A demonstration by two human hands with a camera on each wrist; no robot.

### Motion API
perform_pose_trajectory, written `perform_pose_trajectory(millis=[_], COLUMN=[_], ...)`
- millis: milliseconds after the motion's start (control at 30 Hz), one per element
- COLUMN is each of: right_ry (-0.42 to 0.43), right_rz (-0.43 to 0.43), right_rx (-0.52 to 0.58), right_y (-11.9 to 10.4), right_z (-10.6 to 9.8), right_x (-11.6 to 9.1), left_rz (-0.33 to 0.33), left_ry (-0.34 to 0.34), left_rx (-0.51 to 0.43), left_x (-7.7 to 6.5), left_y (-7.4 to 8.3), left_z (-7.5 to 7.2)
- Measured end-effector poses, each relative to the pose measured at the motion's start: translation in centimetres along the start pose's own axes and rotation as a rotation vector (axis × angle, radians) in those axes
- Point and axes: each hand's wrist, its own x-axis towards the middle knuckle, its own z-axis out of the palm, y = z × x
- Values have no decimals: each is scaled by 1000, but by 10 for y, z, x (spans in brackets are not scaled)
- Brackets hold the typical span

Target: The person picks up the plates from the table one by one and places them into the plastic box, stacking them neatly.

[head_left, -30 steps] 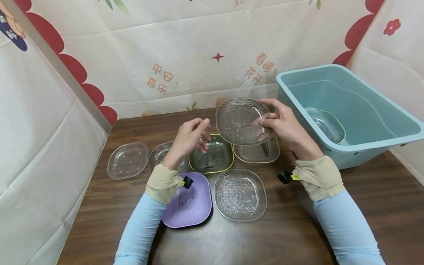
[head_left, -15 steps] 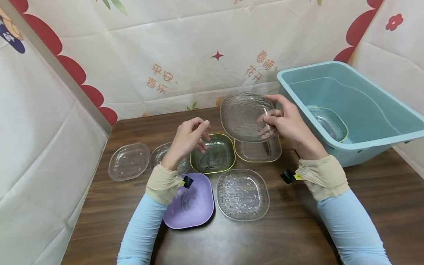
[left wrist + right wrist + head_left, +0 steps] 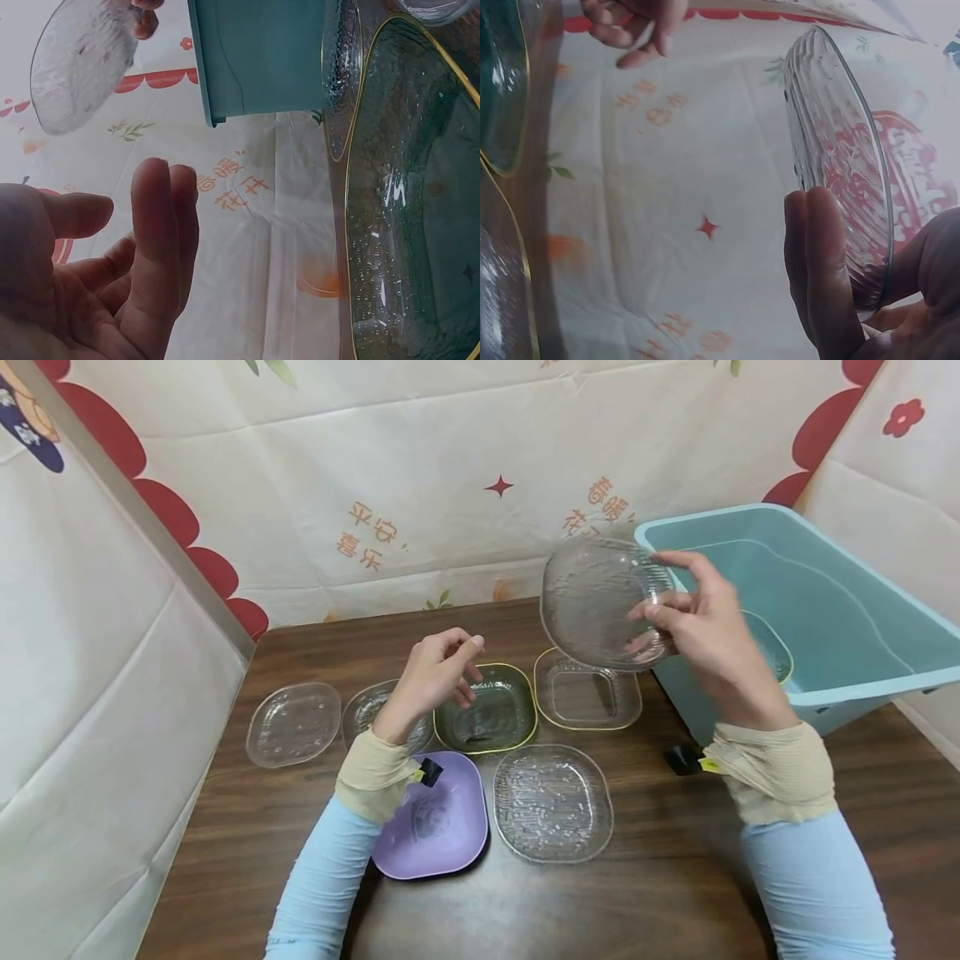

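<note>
A clear ribbed plate (image 3: 592,602) is held up by my right hand (image 3: 705,627), pinched at its right edge between thumb and fingers. It hangs tilted beside the blue-green tub's left rim. In the right wrist view the plate (image 3: 840,142) stands nearly edge-on, thumb on one face and fingers on the other. My left hand (image 3: 435,677) hovers with loosely bent fingers and nothing in them, over the left side of a dark green gold-rimmed dish (image 3: 487,714). The left wrist view shows that hand (image 3: 127,255) with thumb and fingers apart.
The tub (image 3: 840,585) at the right has a gold-rimmed dish (image 3: 772,647) inside. On the wooden table (image 3: 600,910) lie a clear gold-rimmed dish (image 3: 585,697), a clear textured plate (image 3: 553,802), a purple plate (image 3: 435,818) and two clear plates at the left, one (image 3: 292,725) outermost.
My right hand has carried the clear plate rightward and up towards the tub, tilting it more, which uncovers the clear gold-rimmed dish. My left hand has stayed almost in place.
</note>
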Motion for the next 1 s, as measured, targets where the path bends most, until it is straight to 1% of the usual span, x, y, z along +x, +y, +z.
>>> perform_pose_trajectory(millis=[67, 200, 333, 367, 433, 500, 600, 667, 767, 867, 900, 1000], right_ry=[18, 33, 43, 50, 73, 110, 156, 164, 153, 135, 130, 82], right_rz=[-22, -49, -75, -86, -107, -99, -43, 17, 92, 139, 155, 196], right_rx=[17, 92, 89, 54, -93, -240, -446, -514, -649, -796, -848, -952], right_y=[-9, -29, -51, -56, -65, -73, -79, -79, -75, -69, -68, -62], right_z=[-9, -31, -56, -63, -75, -87, -104, -118, -139, -160, -165, -176], right_x=[-1, 0, 6, 8, 13, 20, 33, 44, 60, 76, 80, 92], left_rz=[5, 5, 3, 1, -1, -1, 7, 10, 16, 21, 23, 20], left_ry=[3, 12, 17, 20, 27, 33, 33, 25, 18, 16, 17, 19], left_rx=[-3, -13, -16, -16, -18, -16, -10, -2, 4, 8, 9, 14], left_x=[0, -1, -2, -3, -4, -5, -5, -5, -6, -5, -5, -6], left_y=[1, 2, 2, 2, 1, 1, 1, 2, 2, 3, 2, 2], left_z=[0, 1, 1, 0, -1, -2, -4, -5, -6, -7, -6, -6])
